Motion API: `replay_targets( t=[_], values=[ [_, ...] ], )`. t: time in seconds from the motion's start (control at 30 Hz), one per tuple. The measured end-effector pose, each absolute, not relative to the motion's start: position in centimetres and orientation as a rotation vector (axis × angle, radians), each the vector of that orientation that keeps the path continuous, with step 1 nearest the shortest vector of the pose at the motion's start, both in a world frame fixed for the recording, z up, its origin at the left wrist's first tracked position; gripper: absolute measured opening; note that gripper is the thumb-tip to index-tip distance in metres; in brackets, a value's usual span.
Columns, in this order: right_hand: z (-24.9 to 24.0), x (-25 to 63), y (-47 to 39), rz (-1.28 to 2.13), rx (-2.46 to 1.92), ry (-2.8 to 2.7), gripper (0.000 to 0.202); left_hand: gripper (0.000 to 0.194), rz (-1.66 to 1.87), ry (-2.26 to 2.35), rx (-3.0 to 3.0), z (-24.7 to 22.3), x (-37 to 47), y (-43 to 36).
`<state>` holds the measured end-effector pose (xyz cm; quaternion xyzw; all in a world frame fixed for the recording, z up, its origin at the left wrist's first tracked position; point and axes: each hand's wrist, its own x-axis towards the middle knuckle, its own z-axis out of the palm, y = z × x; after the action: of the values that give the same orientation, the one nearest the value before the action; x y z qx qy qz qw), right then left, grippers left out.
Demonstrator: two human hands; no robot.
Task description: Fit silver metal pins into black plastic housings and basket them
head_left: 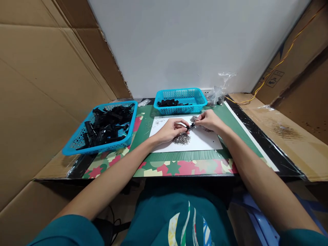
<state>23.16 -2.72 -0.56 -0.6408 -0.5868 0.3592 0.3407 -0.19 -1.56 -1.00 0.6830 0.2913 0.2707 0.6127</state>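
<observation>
The shirt [153, 212] is cut off by the bottom edge, and both upper arms vanish into its sleeves. A blue stool [258, 218] at lower right is partly hidden behind the right forearm; dark shapes under the desk [273, 147] are hard to make out.

On the desk, a patterned border runs along the near edge of a green sheet [228, 112], crossed by both forearms. White paper [205, 146] lies on the sheet, its near corners partly covered by the arms. A pile [182, 139] of fine metal pins sits on it, its far side hidden by the left hand [171, 130].

Just above the pile is a small black part [191, 126], slanting up to the right. The left thumb and forefinger pinch its lower left end, covering that end. The right hand [208, 120] meets its upper right end, thumb and forefinger drawn near each other; whether they pinch the part or a tiny pin, I cannot tell.

More pins [194, 118] show behind the right fingers, mostly blocked. The left basket [102, 149] holds tangled black pieces, hard to separate by eye. Farther back, another basket [197, 109] half hides its own dark contents behind its near wall. A crumpled clear bag [215, 94] stands beside it, before the pale wall [176, 44].
</observation>
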Motion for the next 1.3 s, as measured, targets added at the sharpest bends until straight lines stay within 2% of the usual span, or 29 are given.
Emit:
replay_targets(
  t=[0.47,1.1,1.3],
  values=[
    [-0.9,22.6,-3.1,0.831,-1.633,-1.582,0.015,0.025,0.618,0.62,1.569,-1.5,-0.1,-1.4],
    [-0.2,23.2,-3.2,0.8,-1.639,-1.662,0.009,0.023,0.662,0.631,1.571,-1.4,0.1,-1.6],
    [0.3,22.9,-3.4,0.788,-1.71,-1.655,0.013,0.022,0.658,0.635,1.58,-1.2,0.1,-1.9]
  ],
)
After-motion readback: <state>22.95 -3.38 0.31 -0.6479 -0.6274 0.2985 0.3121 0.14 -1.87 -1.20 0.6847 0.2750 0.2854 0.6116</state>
